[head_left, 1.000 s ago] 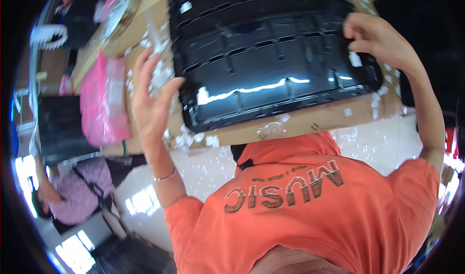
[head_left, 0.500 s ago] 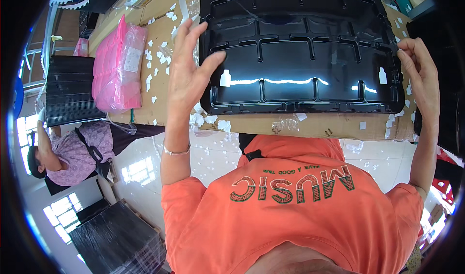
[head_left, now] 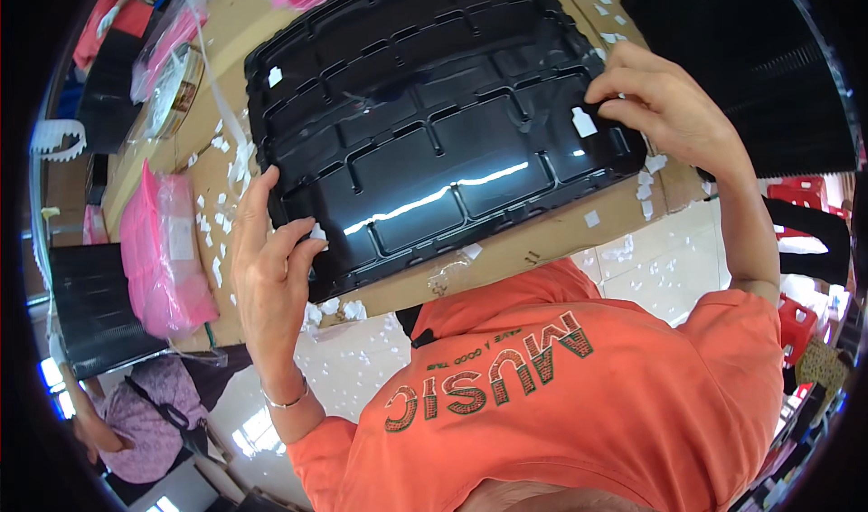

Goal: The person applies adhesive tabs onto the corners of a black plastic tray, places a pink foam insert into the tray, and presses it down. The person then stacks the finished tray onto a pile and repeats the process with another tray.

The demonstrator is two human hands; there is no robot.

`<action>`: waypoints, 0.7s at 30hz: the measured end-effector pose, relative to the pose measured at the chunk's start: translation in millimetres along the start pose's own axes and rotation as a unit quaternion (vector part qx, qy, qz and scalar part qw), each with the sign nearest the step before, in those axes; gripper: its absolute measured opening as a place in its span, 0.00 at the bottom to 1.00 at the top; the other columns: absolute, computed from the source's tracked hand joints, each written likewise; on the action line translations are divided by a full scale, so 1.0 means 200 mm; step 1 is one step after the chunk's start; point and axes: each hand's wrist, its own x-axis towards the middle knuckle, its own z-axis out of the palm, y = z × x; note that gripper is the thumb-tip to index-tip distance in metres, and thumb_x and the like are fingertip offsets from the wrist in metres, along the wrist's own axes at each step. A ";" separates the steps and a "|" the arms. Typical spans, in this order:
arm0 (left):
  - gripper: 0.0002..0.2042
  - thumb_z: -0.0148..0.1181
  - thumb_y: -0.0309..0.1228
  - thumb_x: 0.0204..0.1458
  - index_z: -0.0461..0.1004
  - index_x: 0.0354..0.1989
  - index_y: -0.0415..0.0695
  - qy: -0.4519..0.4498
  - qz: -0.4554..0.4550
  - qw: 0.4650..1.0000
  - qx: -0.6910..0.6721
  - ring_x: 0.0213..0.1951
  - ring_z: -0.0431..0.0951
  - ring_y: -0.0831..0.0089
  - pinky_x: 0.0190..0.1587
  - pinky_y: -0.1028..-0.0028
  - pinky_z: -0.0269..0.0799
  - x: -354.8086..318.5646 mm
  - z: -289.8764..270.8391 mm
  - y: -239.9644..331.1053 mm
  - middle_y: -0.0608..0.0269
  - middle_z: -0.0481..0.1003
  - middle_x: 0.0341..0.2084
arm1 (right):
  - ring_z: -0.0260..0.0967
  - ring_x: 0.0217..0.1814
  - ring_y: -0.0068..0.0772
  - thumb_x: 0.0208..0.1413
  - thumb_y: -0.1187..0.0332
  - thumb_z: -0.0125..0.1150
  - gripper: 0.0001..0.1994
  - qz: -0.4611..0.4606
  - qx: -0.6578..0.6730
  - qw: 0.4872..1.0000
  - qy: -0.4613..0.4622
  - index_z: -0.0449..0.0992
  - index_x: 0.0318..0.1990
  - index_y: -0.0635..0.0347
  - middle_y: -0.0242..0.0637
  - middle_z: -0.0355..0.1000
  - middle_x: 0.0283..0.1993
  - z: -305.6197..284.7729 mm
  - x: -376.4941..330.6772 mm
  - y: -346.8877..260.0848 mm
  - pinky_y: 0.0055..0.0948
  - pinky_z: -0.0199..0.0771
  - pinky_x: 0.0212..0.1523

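A wide black plastic tray (head_left: 493, 150) with moulded ridges lies slanted across the cardboard-covered table. White bottle-shaped patches show near its corners; I cannot tell if they are stickers or cut-outs. At the near left corner, my left hand (head_left: 271, 268) has thumb and a bent finger closed about the left patch (head_left: 318, 232), its index finger stretched along the tray's edge. My right hand (head_left: 665, 105) is over the near right corner. Its thumb and index finger come together just above the right patch (head_left: 583, 122); anything between them is too small to make out.
Small white scraps (head_left: 592, 219) litter the cardboard (head_left: 542, 241) and floor. Pink plastic-wrapped packs (head_left: 167, 250) stand left, beside black stacked trays (head_left: 90, 304). More black trays (head_left: 741, 60) rise at the right. A person in a purple patterned top (head_left: 149, 412) works at lower left.
The tray now appears turned and further left as the view has shifted. Both hands have come from its side edges onto the near corner patches, fingers closing there.
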 end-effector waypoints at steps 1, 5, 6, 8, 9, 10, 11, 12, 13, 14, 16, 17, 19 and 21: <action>0.09 0.65 0.19 0.39 0.79 0.32 0.37 0.000 0.005 1.000 -0.005 0.61 0.67 0.55 0.60 0.65 0.63 0.00 0.00 -0.01 0.52 0.67 0.60 | 0.66 0.35 0.37 0.52 0.74 0.60 0.06 0.012 -0.001 1.000 -0.014 0.76 0.37 0.63 0.37 0.65 0.33 0.00 0.00 -0.02 0.34 0.66 0.37; 0.07 0.64 0.18 0.39 0.77 0.29 0.37 -0.010 -0.039 0.997 -0.064 0.60 0.68 0.57 0.56 0.68 0.65 0.01 0.01 0.00 0.54 0.67 0.60 | 0.68 0.36 0.39 0.52 0.75 0.59 0.06 0.003 -0.051 0.998 -0.022 0.76 0.38 0.63 0.37 0.66 0.34 0.03 0.01 -0.05 0.37 0.67 0.38; 0.06 0.64 0.18 0.39 0.76 0.28 0.37 -0.019 -0.072 0.993 -0.091 0.60 0.68 0.58 0.55 0.68 0.66 0.02 0.01 0.01 0.54 0.67 0.61 | 0.68 0.36 0.39 0.52 0.75 0.59 0.06 0.005 -0.053 0.998 -0.023 0.76 0.38 0.63 0.37 0.66 0.34 0.03 0.00 -0.05 0.37 0.67 0.38; 0.06 0.64 0.18 0.39 0.76 0.28 0.37 -0.018 -0.058 0.995 -0.077 0.60 0.69 0.58 0.54 0.69 0.66 0.01 0.01 -0.01 0.54 0.67 0.61 | 0.68 0.36 0.41 0.52 0.76 0.58 0.06 -0.008 -0.072 0.997 -0.033 0.75 0.38 0.63 0.38 0.66 0.35 0.03 0.01 -0.05 0.37 0.67 0.38; 0.07 0.63 0.18 0.40 0.76 0.29 0.37 -0.018 -0.043 0.997 -0.062 0.59 0.69 0.58 0.54 0.69 0.66 0.00 0.01 -0.02 0.54 0.66 0.61 | 0.68 0.36 0.41 0.52 0.76 0.58 0.06 -0.008 -0.072 0.997 -0.035 0.75 0.38 0.63 0.38 0.66 0.35 0.02 0.01 -0.05 0.37 0.67 0.38; 0.07 0.63 0.18 0.40 0.76 0.29 0.37 -0.018 -0.044 0.997 -0.064 0.59 0.69 0.58 0.54 0.69 0.66 0.00 0.01 -0.02 0.54 0.66 0.61 | 0.68 0.36 0.41 0.52 0.76 0.58 0.06 -0.003 -0.062 0.997 -0.053 0.75 0.37 0.63 0.38 0.66 0.35 0.01 0.02 -0.04 0.37 0.68 0.38; 0.07 0.63 0.18 0.41 0.76 0.30 0.37 -0.026 -0.063 0.995 -0.069 0.59 0.69 0.58 0.55 0.68 0.66 0.00 0.01 -0.02 0.54 0.66 0.61 | 0.69 0.36 0.41 0.52 0.77 0.57 0.05 0.001 -0.052 0.996 -0.071 0.75 0.37 0.63 0.38 0.66 0.35 0.01 0.02 -0.04 0.37 0.68 0.38; 0.08 0.63 0.18 0.41 0.76 0.32 0.37 -0.034 -0.082 0.993 -0.074 0.60 0.68 0.57 0.55 0.68 0.65 0.00 0.01 -0.02 0.54 0.66 0.61 | 0.69 0.36 0.41 0.52 0.77 0.57 0.05 0.002 -0.052 0.996 -0.074 0.75 0.37 0.63 0.38 0.66 0.35 0.00 0.02 -0.04 0.37 0.68 0.38; 0.08 0.63 0.18 0.41 0.76 0.32 0.37 -0.034 -0.082 0.993 -0.076 0.60 0.68 0.57 0.55 0.68 0.65 0.00 0.01 -0.02 0.54 0.66 0.61 | 0.69 0.37 0.41 0.52 0.78 0.56 0.06 0.010 -0.043 0.996 -0.074 0.75 0.38 0.63 0.38 0.66 0.36 -0.01 0.02 -0.04 0.38 0.68 0.38; 0.08 0.62 0.18 0.42 0.76 0.33 0.37 -0.021 -0.050 0.998 -0.044 0.60 0.68 0.57 0.56 0.68 0.65 0.00 0.02 -0.01 0.54 0.67 0.61 | 0.69 0.37 0.42 0.51 0.79 0.56 0.07 0.018 -0.033 0.996 -0.075 0.75 0.38 0.63 0.38 0.66 0.36 -0.02 0.02 -0.04 0.38 0.68 0.38; 0.08 0.62 0.18 0.44 0.76 0.34 0.38 -0.008 -0.018 1.000 -0.013 0.60 0.68 0.56 0.56 0.67 0.65 -0.02 0.03 0.00 0.54 0.67 0.61 | 0.69 0.37 0.41 0.51 0.79 0.55 0.07 0.003 -0.068 0.996 -0.049 0.75 0.38 0.63 0.38 0.66 0.36 0.02 0.00 -0.03 0.38 0.69 0.39; 0.07 0.62 0.19 0.45 0.76 0.33 0.38 0.003 -0.013 1.000 -0.008 0.60 0.68 0.56 0.57 0.67 0.64 -0.03 0.03 0.00 0.54 0.67 0.60 | 0.69 0.37 0.41 0.51 0.80 0.54 0.07 -0.013 -0.101 0.995 -0.022 0.75 0.38 0.62 0.37 0.66 0.35 0.03 -0.01 -0.02 0.38 0.69 0.39; 0.06 0.61 0.19 0.46 0.76 0.33 0.38 0.013 -0.008 1.000 -0.004 0.60 0.68 0.56 0.57 0.66 0.64 -0.04 0.04 0.01 0.54 0.67 0.60 | 0.69 0.37 0.41 0.51 0.80 0.54 0.08 -0.012 -0.106 0.994 -0.027 0.75 0.38 0.62 0.37 0.66 0.35 0.03 0.00 -0.03 0.38 0.69 0.39; 0.06 0.61 0.19 0.46 0.76 0.34 0.38 0.001 -0.033 0.999 -0.023 0.61 0.67 0.56 0.58 0.66 0.63 -0.04 0.03 0.02 0.54 0.67 0.60 | 0.69 0.37 0.41 0.51 0.80 0.53 0.09 -0.010 -0.111 0.993 -0.033 0.75 0.38 0.62 0.37 0.66 0.35 0.03 0.00 -0.05 0.38 0.69 0.39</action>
